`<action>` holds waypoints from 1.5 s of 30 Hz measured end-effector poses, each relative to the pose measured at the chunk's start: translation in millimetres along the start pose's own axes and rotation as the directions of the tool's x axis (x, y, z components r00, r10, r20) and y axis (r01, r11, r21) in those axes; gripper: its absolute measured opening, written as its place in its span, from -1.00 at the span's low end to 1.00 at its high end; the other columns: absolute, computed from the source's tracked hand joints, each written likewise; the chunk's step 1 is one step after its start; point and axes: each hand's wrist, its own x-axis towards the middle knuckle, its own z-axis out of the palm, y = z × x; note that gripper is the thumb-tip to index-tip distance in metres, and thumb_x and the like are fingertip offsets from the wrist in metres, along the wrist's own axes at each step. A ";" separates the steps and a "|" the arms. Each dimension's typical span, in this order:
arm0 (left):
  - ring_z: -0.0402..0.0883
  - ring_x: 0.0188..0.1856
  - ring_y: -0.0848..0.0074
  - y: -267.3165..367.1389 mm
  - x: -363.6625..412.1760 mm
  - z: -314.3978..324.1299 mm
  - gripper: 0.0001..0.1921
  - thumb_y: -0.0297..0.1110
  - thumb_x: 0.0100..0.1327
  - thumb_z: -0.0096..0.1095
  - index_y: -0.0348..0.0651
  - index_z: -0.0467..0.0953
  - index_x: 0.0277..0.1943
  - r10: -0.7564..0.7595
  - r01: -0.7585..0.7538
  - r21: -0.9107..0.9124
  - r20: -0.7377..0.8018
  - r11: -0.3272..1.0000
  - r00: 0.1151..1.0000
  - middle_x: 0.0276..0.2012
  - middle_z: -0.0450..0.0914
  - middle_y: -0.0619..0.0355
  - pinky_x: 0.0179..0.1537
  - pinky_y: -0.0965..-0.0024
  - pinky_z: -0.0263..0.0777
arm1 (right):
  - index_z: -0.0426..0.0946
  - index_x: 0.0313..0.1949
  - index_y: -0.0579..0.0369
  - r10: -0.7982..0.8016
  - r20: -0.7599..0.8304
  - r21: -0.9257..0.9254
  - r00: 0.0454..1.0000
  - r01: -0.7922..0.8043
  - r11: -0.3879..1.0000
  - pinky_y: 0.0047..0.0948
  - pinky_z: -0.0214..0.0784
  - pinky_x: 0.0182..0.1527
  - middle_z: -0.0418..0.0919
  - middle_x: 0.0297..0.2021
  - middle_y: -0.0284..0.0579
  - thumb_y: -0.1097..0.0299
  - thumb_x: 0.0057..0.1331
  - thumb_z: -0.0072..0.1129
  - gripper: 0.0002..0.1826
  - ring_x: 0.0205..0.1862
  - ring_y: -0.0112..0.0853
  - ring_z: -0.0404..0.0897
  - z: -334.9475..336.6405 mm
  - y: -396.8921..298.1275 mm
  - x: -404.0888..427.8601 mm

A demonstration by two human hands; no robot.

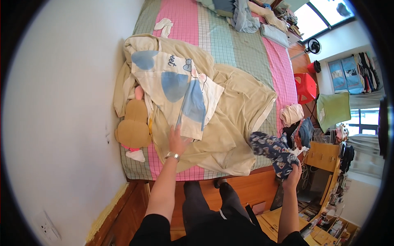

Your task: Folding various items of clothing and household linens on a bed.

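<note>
My right hand [292, 177] grips one end of a dark blue patterned cloth garment [275, 152], which hangs over the bed's edge on the right. With its fingers spread, my left hand [178, 142] is at the lower end of a white garment with blue hearts [175, 86]; whether it touches the cloth I cannot tell. This garment lies flat on a rumpled beige blanket [237, 101]. Left of it, by the wall, is a brown plush toy [134, 129]. A metal-banded watch circles my left wrist.
The bed has a striped checked sheet [212, 33]. A white cloth [164, 26] lies near its far left. At the right edge are a folded pale cloth [291, 114] and piled dark clothes [303, 132]. Beyond stand a red plastic stool [305, 88] and a green chair [332, 110].
</note>
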 end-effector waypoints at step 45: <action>0.58 -0.38 0.20 151.7 4.7 39.3 -0.78 -0.41 0.18 0.30 -0.38 0.52 -0.18 -0.159 0.200 -0.623 0.121 0.756 0.980 -0.36 0.64 -0.04 -0.24 0.16 0.46 | 0.52 0.00 0.34 0.566 0.134 -0.014 0.814 -0.569 0.822 -0.22 0.57 -0.14 0.65 -0.18 0.04 0.28 0.25 0.08 -0.58 -0.18 -0.15 0.68 -174.6 87.3 -49.2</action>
